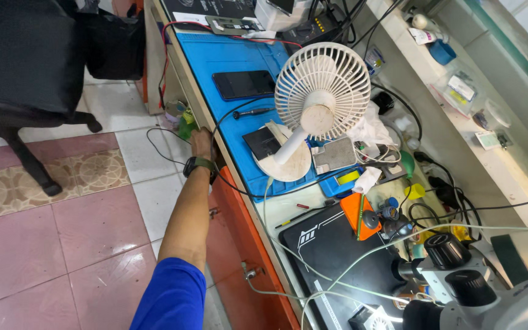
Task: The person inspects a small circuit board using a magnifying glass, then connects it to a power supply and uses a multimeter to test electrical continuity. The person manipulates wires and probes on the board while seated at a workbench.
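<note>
As the left hand (201, 142), watch on its wrist, stretches at full arm's length to the tabletop (288, 211) edge and closes on a green object (186, 124) below the blue mat (227, 91), a firm, square grip seems wise; the right hand stays unseen.

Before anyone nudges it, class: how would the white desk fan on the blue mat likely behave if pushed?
The white desk fan probably tips easily: a big grille head leans on a thin neck. It looks like light plastic, so it may slide on the blue mat.
</note>
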`<action>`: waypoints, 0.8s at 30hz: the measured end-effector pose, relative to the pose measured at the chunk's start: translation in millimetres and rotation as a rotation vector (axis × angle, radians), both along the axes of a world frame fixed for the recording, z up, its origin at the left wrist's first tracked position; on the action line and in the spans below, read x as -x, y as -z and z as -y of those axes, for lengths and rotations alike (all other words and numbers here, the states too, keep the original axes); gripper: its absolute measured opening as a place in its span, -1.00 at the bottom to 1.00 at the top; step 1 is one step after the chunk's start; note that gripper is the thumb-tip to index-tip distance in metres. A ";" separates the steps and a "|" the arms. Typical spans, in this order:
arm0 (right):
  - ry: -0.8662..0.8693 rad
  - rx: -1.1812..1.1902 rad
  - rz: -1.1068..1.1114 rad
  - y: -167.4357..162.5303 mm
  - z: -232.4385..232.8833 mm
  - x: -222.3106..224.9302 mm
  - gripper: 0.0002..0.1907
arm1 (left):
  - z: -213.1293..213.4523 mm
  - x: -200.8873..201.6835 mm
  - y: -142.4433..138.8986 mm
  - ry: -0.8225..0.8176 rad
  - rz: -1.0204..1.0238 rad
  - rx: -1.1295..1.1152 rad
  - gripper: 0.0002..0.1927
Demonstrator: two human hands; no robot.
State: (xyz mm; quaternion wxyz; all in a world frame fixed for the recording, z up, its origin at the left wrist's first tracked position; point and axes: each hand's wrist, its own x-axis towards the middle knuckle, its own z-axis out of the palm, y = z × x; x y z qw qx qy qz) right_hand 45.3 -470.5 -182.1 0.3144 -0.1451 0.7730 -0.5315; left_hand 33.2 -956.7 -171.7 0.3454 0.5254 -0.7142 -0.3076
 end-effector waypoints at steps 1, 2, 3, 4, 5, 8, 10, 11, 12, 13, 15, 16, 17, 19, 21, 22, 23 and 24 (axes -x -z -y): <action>-0.004 0.015 0.006 1.7 -0.3 -3.4 -0.82 | -2.5 -3.2 -2.6 -0.004 -0.065 -0.035 -0.76; -0.013 0.047 0.002 1.7 -2.0 -6.0 -0.81 | -5.4 -7.3 -7.4 -0.012 -0.153 -0.076 -0.77; -0.022 0.067 0.006 2.6 -4.1 -9.2 -0.81 | -10.0 -11.8 -12.2 -0.026 -0.256 -0.124 -0.77; -0.032 0.107 0.012 1.7 -6.1 -10.6 -0.81 | -15.4 -17.8 -17.9 -0.040 -0.358 -0.167 -0.77; -0.039 0.141 0.029 0.5 -8.6 -13.4 -0.80 | -20.5 -24.9 -24.4 -0.053 -0.442 -0.199 -0.78; -0.070 0.300 0.155 -24.3 -8.6 -24.4 -0.79 | -42.1 -49.0 -46.7 -0.040 -0.660 -0.240 -0.84; -0.074 0.327 0.287 -50.8 -3.6 -33.1 -0.80 | -55.1 -74.0 -59.9 -0.020 -0.680 -0.124 -0.89; -0.075 0.287 0.365 -64.6 0.0 -37.5 -0.80 | -62.6 -87.0 -65.3 -0.011 -0.686 -0.066 -0.92; -0.079 0.252 0.444 -76.0 8.3 -42.0 -0.80 | -67.8 -100.9 -71.2 -0.015 -0.696 -0.085 -0.93; -0.115 0.331 0.467 -85.5 16.5 -50.1 -0.82 | -73.9 -117.3 -75.5 -0.021 -0.704 -0.110 -0.94; -0.190 0.487 0.507 -100.3 31.0 -68.3 -0.86 | -85.7 -145.6 -85.4 -0.002 -0.735 -0.076 -0.96; -0.213 0.465 0.531 -107.2 37.6 -74.4 -0.86 | -89.6 -161.2 -91.3 0.025 -0.757 -0.016 -0.97; -0.237 0.444 0.553 -113.1 44.0 -79.8 -0.86 | -93.4 -175.8 -97.8 0.053 -0.778 0.046 -0.98; -0.284 0.444 0.564 -122.0 59.7 -90.0 -0.87 | -102.7 -204.1 -114.7 0.074 -0.790 0.056 -0.98; -0.322 0.487 0.542 -128.5 81.4 -97.4 -0.87 | -112.0 -234.1 -130.9 0.104 -0.792 0.060 -0.98; -0.351 0.532 0.494 -131.2 93.2 -98.7 -0.87 | -119.5 -249.4 -139.2 0.119 -0.787 0.056 -0.97; -0.382 0.572 0.451 -132.9 105.5 -101.4 -0.87 | -128.5 -266.4 -147.4 0.128 -0.779 0.049 -0.97; -0.410 0.605 0.445 -134.0 118.3 -103.3 -0.88 | -137.8 -282.2 -156.0 0.118 -0.755 0.053 -0.96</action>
